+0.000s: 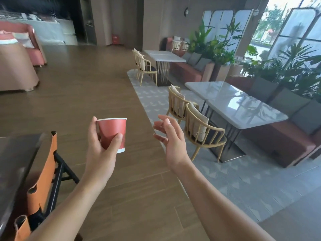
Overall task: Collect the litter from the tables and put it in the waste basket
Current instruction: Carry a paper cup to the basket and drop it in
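Holding one red paper cup (112, 131) rim up, left hand (99, 153) curled round it, mid-air above wood floor (86, 84), centre near. Empty right hand (171, 145), fingers spread loose. Right: two white tables (243, 105), four pale chairs (199, 126) beside them. Near left: orange chair (43, 171), dark table (13, 162), cut off. Far back: red object (114, 39), blurred.
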### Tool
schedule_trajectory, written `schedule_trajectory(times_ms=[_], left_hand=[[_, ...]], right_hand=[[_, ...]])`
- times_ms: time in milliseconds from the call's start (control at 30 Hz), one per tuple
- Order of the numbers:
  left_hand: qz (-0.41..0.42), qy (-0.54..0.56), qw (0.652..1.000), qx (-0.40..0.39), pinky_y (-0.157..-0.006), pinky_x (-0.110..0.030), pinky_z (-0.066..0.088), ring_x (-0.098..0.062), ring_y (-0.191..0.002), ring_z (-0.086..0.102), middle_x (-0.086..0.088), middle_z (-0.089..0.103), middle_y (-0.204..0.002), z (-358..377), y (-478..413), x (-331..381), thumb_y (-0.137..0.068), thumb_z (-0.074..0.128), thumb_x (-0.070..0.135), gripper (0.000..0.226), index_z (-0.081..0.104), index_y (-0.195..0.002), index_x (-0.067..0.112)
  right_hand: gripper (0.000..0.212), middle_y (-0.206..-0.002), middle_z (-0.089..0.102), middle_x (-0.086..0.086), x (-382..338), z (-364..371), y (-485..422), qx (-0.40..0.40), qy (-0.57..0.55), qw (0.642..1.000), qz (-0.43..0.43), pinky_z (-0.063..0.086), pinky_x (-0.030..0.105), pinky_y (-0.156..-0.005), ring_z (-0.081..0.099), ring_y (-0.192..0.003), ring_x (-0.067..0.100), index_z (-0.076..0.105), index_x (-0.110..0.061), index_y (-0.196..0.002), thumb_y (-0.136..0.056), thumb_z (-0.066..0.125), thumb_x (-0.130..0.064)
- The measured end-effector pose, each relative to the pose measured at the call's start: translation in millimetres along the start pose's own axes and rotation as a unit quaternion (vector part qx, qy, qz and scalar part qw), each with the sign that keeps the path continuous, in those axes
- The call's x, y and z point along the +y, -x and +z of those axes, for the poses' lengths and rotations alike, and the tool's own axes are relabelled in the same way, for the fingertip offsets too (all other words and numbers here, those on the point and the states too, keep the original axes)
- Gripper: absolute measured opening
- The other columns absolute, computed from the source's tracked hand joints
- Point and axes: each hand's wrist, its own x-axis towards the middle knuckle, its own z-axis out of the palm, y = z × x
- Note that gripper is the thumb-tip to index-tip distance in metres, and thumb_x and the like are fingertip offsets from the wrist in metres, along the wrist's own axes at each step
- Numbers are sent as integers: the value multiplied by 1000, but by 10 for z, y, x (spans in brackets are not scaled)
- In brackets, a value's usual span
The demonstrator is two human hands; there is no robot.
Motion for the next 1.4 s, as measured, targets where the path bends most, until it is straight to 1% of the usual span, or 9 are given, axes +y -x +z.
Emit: schedule_trajectory(times_ms=[200,367,467,633,733,867,1000,1100,1400], left_hand=[[2,-10,1000,6,-81,6,41,26,-115,53,55,51,-120,-38,-1084,-382,-80,70,57,98,17,-162,47],[4,-14,1000,24,-84,3,44,22,-116,56,31,50,-138,-11,-2083,-790,-79,71,56,100,19,-164,44],[6,-25,999,43,-85,2,44,21,-118,56,24,50,-143,32,-2778,-1043,-81,72,52,98,19,-164,44],[-2,-39,996,83,-90,-6,50,19,-118,57,23,51,-143,110,-3856,-1349,-87,70,42,94,17,-165,43],[-10,-39,993,113,-84,-1,47,21,-112,59,28,54,-136,59,-4378,-1479,-87,70,37,94,18,-166,39],[-14,-51,985,164,-81,1,45,23,-108,59,48,59,-115,-169,-4994,-1643,-88,68,35,92,19,-166,36],[-13,-57,977,206,-81,2,44,24,-110,58,37,51,-129,-486,-5623,-1876,-94,72,28,88,20,-165,38],[-17,-67,972,225,-79,3,45,26,-106,59,35,51,-130,-768,-6145,-2101,-102,69,14,84,19,-165,37],[-15,-76,957,281,-77,1,47,26,-105,59,30,49,-134,-1921,-7801,-2518,-101,69,6,84,21,-164,34]], right_hand=[[48,-118,73,3,415,381,-942,2,4,1000,6,58,39,-98,69,-116,16,73,-30,-119,-87,56,-62],[47,-119,72,6,893,687,-1935,-12,-3,1000,9,57,44,-100,69,-117,19,73,-29,-119,-89,55,-61],[43,-120,72,6,1179,900,-2685,-29,-12,999,10,57,43,-99,68,-118,19,73,-34,-117,-90,55,-62],[39,-113,72,0,1528,1331,-3971,-73,-35,996,24,56,39,-95,68,-116,20,74,-38,-112,-86,58,-62],[40,-110,73,-2,1678,1660,-4595,-102,-43,993,27,56,41,-96,68,-114,18,74,-36,-113,-86,57,-62],[45,-110,73,-3,1912,2173,-5246,-147,-45,987,35,57,39,-94,68,-116,19,73,-31,-118,-88,56,-61],[46,-110,74,-3,2215,2729,-5836,-178,-48,982,41,56,38,-92,68,-115,19,73,-30,-118,-88,56,-60],[41,-109,74,-3,2464,3237,-6268,-204,-55,976,51,54,37,-91,68,-113,17,74,-34,-114,-87,57,-60],[41,-109,75,-5,3117,5191,-7538,-276,-71,956,74,55,43,-95,70,-110,14,75,-36,-114,-86,57,-61]])
